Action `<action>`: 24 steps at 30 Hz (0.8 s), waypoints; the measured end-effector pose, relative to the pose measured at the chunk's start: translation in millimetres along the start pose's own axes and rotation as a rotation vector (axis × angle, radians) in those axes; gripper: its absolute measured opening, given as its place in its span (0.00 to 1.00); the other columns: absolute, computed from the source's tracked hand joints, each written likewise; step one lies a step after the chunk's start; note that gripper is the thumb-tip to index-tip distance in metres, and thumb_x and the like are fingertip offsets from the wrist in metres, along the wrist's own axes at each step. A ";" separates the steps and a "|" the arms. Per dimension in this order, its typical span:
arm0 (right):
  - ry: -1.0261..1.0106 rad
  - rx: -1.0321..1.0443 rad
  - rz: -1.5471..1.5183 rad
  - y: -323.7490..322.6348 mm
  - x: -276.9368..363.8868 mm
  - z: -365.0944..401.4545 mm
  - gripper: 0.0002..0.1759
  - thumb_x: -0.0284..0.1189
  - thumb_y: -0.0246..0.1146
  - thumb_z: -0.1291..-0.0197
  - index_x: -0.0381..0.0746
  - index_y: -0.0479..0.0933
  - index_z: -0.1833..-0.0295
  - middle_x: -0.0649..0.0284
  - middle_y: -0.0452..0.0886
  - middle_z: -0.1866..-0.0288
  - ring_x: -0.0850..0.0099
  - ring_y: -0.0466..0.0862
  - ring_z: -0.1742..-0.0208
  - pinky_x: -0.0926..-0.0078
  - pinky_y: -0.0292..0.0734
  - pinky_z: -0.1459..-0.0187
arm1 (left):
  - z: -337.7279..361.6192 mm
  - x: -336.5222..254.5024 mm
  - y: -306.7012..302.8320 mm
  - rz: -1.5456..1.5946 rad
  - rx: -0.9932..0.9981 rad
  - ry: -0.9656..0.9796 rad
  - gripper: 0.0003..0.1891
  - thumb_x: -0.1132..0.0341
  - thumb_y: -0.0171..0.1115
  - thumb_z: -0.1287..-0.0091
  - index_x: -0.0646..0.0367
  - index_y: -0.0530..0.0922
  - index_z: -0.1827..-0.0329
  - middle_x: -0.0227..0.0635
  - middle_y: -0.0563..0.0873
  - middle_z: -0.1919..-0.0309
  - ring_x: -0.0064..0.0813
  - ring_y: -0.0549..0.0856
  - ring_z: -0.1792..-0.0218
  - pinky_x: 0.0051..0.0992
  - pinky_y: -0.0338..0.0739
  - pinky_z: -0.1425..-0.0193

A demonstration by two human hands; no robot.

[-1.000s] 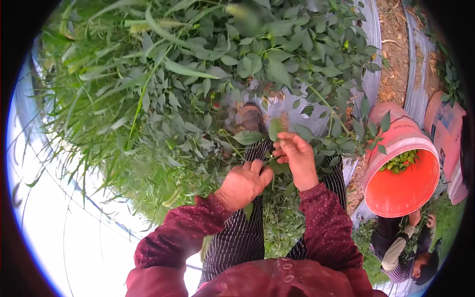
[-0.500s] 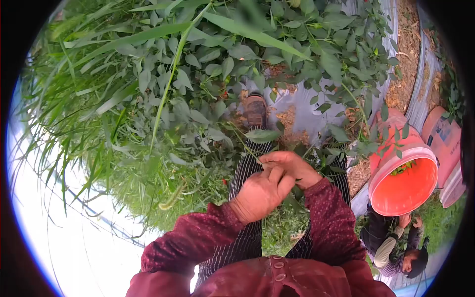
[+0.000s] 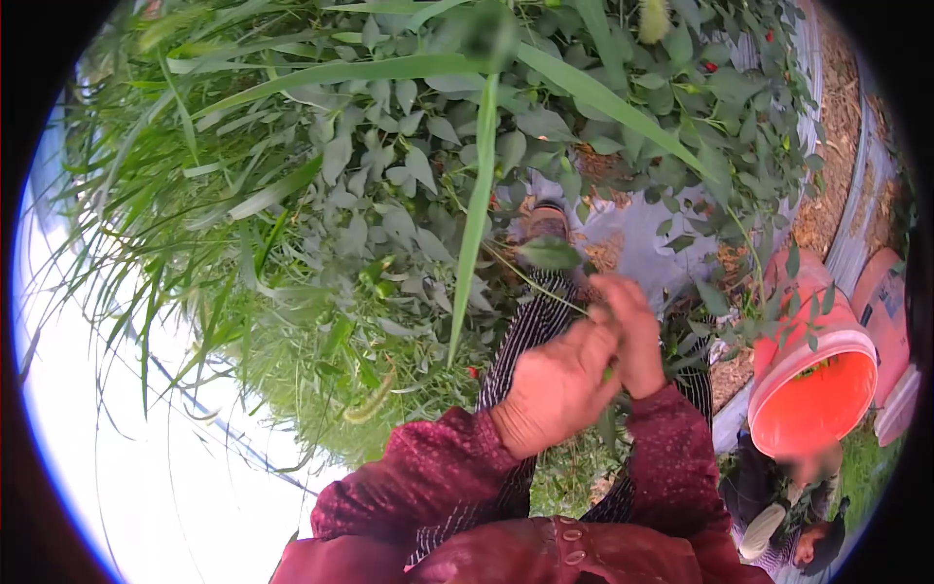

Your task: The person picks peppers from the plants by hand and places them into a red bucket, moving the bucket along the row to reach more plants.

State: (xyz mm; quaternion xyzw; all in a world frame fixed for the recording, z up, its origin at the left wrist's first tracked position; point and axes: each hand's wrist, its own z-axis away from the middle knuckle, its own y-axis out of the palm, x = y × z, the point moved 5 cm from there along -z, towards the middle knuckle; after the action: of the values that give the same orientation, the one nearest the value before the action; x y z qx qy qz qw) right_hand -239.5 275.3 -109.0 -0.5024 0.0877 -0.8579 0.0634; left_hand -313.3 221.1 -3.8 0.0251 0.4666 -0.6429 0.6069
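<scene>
My left hand (image 3: pixel 562 386) and my right hand (image 3: pixel 630 336) are together in front of my knees, the fingers of both bent and touching. A thin green plant stem (image 3: pixel 541 283) runs from the leafy plants into my fingers, with a broad leaf (image 3: pixel 550 253) beside it. My left fingers are closed at the stem's end. Between the hands a bit of green (image 3: pixel 610 373) shows; its kind is too small to tell. What my right fingers hold, if anything, is hidden.
Leafy plants (image 3: pixel 418 165) with small red fruits (image 3: pixel 710 67) grow ahead, with tall grass (image 3: pixel 126 253) at left. A pink bucket (image 3: pixel 812 326) with some green inside tips toward me at right; another pink bucket (image 3: pixel 883 311) is beside it. A person (image 3: pixel 778 506) is at lower right.
The view has shifted, so plants, buckets and hands sit further right and mostly lower. My hands stay together at the stem, with my right hand more upright and its fingers bent over.
</scene>
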 end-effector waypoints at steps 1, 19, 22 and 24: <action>0.114 -0.117 -0.363 -6.1 -5.3 -2.3 0.18 0.27 0.59 0.41 0.38 0.72 0.44 0.58 0.78 0.48 0.63 0.78 0.48 0.68 0.72 0.46 | -2.0 10.5 -8.0 -0.036 -0.057 -0.067 0.20 0.69 0.65 0.48 0.61 0.72 0.52 0.41 0.79 0.67 0.40 0.82 0.71 0.32 0.78 0.70; 0.334 0.042 -1.926 13.4 13.9 -7.0 0.19 0.39 0.51 0.31 0.41 0.68 0.40 0.63 0.73 0.42 0.67 0.74 0.41 0.62 0.75 0.49 | -12.1 30.3 -39.7 -0.055 -0.244 -0.007 0.26 0.79 0.61 0.47 0.63 0.70 0.42 0.48 0.76 0.48 0.45 0.80 0.51 0.35 0.78 0.51; 0.346 0.065 -1.833 19.9 15.1 -7.0 0.20 0.40 0.52 0.32 0.40 0.70 0.41 0.63 0.73 0.41 0.68 0.73 0.40 0.62 0.75 0.49 | -20.2 34.7 -19.9 0.043 -0.082 -0.047 0.27 0.76 0.64 0.48 0.63 0.70 0.42 0.48 0.75 0.47 0.45 0.79 0.49 0.34 0.78 0.52; 0.298 -0.039 -1.814 20.1 16.0 -8.7 0.22 0.41 0.51 0.31 0.40 0.69 0.38 0.63 0.72 0.41 0.69 0.72 0.40 0.61 0.73 0.47 | -18.6 34.7 -10.9 0.241 -0.094 -0.196 0.26 0.75 0.65 0.47 0.63 0.70 0.42 0.46 0.75 0.46 0.44 0.79 0.50 0.33 0.79 0.53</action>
State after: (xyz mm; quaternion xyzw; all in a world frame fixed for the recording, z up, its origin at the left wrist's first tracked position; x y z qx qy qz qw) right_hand -254.5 253.3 -103.9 -0.2641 -0.3183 -0.6332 -0.6542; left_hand -341.0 204.7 -28.8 -0.0105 0.4283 -0.5422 0.7228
